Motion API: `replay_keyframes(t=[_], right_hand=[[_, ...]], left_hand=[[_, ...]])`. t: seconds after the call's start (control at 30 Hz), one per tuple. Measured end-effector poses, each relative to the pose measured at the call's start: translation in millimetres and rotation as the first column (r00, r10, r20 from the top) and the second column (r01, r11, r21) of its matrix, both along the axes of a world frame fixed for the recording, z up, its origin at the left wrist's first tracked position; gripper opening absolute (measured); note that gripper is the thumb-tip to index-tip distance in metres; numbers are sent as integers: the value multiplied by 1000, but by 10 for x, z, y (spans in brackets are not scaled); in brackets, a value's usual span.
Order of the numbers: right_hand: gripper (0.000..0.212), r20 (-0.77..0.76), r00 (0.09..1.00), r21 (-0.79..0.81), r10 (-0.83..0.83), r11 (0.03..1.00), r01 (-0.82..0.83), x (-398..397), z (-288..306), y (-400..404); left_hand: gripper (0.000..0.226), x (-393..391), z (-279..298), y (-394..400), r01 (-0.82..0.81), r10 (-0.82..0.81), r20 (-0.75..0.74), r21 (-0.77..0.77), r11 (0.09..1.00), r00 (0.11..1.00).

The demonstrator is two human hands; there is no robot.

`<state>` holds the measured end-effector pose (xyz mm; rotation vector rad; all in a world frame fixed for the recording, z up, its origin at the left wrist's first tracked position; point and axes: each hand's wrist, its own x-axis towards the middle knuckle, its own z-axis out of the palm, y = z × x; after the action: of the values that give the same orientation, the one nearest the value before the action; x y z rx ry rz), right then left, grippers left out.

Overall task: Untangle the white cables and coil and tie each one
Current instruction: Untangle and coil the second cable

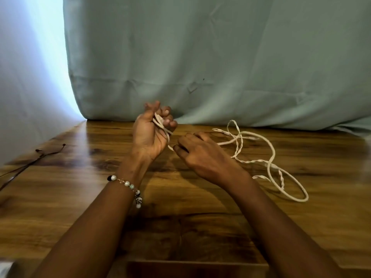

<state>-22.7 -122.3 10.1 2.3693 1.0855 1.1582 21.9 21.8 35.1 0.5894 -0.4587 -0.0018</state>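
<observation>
White cables (267, 155) lie twisted together in loose loops on the wooden table (200, 217), to the right of my hands. My left hand (150, 133) is raised palm up above the table's back edge, its fingers curled round one end of a white cable. That strand runs down from the left hand to my right hand (202, 155), which is palm down and pinches it between thumb and fingers. Past the right hand the strand leads into the tangle.
A thin dark cord (38, 157) lies across the table's left side. A pale green curtain (220, 57) hangs behind the back edge. A beaded bracelet (128, 187) sits on my left wrist.
</observation>
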Motion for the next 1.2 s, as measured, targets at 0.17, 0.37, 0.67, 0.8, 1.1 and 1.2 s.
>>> replay_keyframes(t=[0.17,0.37,0.67,0.8,1.1,1.2], right_hand=[[30,-283,952,226,116,973,-51,17,57,-146],[49,-251,946,299,204,946,-125,20,181,-293],[26,-20,1000,511,13,859,-1,137,327,-879],[25,-39,994,561,102,825,-63,151,297,-867],[54,-337,883,579,327,811,-80,39,282,-651],[73,-522,774,590,360,807,22,23,275,-659]], left_hand=[[43,-53,-53,-165,-240,217,104,378,894,971],[36,-58,-218,-200,-462,237,396,762,455,887],[31,-167,-176,-135,-357,23,375,862,358,927],[18,-167,-166,-239,-75,-182,201,844,531,963],[39,-115,-267,-168,345,-545,85,691,635,834],[38,-119,-270,-142,452,-638,72,646,616,767]])
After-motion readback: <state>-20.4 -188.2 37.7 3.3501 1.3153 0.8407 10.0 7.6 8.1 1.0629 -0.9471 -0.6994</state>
